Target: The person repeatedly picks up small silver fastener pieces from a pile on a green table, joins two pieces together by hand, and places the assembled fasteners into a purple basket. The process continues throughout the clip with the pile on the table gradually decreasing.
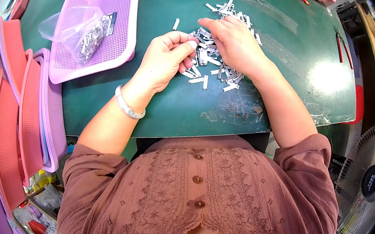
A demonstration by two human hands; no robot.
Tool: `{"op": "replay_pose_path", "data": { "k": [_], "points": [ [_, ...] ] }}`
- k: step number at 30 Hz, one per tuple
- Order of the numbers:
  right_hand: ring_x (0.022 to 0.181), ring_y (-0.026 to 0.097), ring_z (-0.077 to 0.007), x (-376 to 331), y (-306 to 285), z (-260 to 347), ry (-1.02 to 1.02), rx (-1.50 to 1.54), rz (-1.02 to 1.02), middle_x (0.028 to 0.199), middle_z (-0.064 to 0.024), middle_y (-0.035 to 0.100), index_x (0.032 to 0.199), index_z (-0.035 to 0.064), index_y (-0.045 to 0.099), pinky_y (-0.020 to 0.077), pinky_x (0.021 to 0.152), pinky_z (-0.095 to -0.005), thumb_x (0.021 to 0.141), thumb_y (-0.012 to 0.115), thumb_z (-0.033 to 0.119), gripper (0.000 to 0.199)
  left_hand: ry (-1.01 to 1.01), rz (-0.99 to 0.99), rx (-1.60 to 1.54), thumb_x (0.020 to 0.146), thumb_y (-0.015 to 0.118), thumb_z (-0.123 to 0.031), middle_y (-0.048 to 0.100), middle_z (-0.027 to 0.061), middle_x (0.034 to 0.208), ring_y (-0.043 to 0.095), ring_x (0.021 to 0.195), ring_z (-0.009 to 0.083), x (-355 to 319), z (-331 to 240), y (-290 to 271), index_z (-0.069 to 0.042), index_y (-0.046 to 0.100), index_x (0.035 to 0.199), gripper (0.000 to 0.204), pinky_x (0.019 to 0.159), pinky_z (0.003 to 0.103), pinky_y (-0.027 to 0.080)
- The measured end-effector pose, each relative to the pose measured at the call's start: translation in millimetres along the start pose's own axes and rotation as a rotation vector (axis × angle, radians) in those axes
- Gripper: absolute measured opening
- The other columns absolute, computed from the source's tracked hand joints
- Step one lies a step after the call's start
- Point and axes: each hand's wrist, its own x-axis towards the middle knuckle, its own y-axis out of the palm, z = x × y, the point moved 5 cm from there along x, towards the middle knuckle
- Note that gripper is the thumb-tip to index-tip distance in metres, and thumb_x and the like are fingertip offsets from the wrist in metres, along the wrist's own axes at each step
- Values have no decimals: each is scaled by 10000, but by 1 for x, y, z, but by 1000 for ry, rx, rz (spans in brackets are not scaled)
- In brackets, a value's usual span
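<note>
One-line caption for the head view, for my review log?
Both hands, left hand and right hand, pick through small metal pieces on a green table.

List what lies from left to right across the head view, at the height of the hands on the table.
Stacked pink and purple plastic mesh trays → purple plastic mesh tray holding a clear plastic bag of metal pieces → left hand → pile of small silver metal clips → right hand → red-handled pliers.

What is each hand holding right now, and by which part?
The left hand pinches something tiny at its fingertips, too hidden to name. The right hand lies palm-down on the pile of small metal pieces; no grip shows.
</note>
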Motion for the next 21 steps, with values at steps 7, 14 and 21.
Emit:
{"op": "replay_pose_path", "data": {
  "k": [7, 14, 21],
  "points": [
    [681, 538, -255, 0, -10, 7, 67, 331, -129, 690, -69, 530, 1101, 52, 526, 436, 640, -351, 709, 527, -23, 400, -13, -5, -47, 857, 554, -136, 573, 12, 714, 510, 563, 63, -1, 1, 3, -3, 589, 940, 160, 488, 176, 400],
    [699, 570, -183, -3, -11, 23, -20, 556, -169, 773, -61, 576, 1139, 55, 507, 474, 652, -283, 741, 547, -41, 411, 35, 36, -236, 875, 513, -131, 569, 10, 713, 499, 558, 73, 1, 5, 3, -6, 585, 918, 151, 490, 178, 392],
    [719, 551, -92, -5, -7, 9, 150, 891, -129, 878, -54, 599, 1168, 36, 499, 464, 677, -231, 812, 486, -41, 364, -138, 279, -290, 887, 462, -158, 559, 27, 708, 483, 535, 78, -2, 3, 10, 5, 568, 902, 195, 460, 171, 371]
  ]
}}
